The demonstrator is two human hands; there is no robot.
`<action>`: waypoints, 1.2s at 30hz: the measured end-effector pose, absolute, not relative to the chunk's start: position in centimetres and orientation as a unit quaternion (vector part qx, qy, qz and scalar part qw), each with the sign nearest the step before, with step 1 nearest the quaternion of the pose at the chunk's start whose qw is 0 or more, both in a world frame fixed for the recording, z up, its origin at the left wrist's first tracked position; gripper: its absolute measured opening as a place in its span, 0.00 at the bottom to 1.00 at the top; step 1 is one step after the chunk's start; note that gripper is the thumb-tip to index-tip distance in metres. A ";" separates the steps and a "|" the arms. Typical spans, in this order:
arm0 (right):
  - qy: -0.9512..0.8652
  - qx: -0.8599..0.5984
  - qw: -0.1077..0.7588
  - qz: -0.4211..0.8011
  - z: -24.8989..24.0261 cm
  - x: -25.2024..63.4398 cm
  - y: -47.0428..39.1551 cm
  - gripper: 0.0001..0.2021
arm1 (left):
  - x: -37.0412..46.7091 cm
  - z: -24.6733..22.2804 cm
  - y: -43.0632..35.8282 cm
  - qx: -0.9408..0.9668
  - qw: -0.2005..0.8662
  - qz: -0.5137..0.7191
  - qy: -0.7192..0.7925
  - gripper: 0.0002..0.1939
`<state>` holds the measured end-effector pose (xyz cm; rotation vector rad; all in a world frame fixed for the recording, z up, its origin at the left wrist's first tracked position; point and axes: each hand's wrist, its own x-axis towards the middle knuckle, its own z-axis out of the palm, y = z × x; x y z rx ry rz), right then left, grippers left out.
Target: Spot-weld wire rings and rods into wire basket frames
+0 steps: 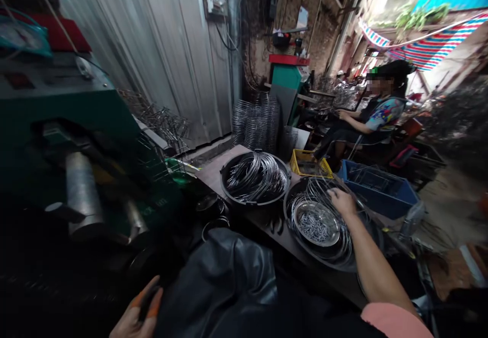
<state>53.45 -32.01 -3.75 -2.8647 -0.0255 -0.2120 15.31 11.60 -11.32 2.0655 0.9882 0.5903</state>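
My right hand [343, 202] reaches to the far side of a black basin [292, 236], its fingers closed on thin metal wire rings [318, 188] lying there. A shiny metal bowl [333, 239] rests inside that basin, filled with small grey metal pieces [314, 225]. Low at the left, my left hand [133, 312] is near my dark apron [224, 272], with orange bands round its fingers. Its thumb and finger curl about something dark that I cannot make out. Beside the first basin, a second black basin [254, 203] holds bundled bent wires [259, 175].
A green machine [125, 216] with metal cylinders stands close at my left. Behind the basins are stacked wire coils [255, 122], a yellow crate [310, 162] and a blue bin [377, 195]. Another person [375, 109] sits at the back right.
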 end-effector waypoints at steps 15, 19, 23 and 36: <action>-0.245 -0.813 0.528 -0.027 5.8 45.5 -22.6 0.20 | 19.5 -3.8 2.5 0.745 0.563 0.251 0.254 0.22; -0.273 -0.712 0.620 0.185 2.5 39.1 -14.3 0.20 | 20.0 -2.3 0.5 0.697 0.610 0.267 0.267 0.32; -0.267 -0.588 0.655 0.394 -1.8 32.7 -7.4 0.21 | 19.1 -2.0 0.7 0.601 0.662 0.312 0.322 0.39; -0.431 -0.753 0.477 0.139 -5.2 45.5 -1.0 0.12 | 15.7 -5.6 4.1 0.444 0.696 0.301 0.477 0.39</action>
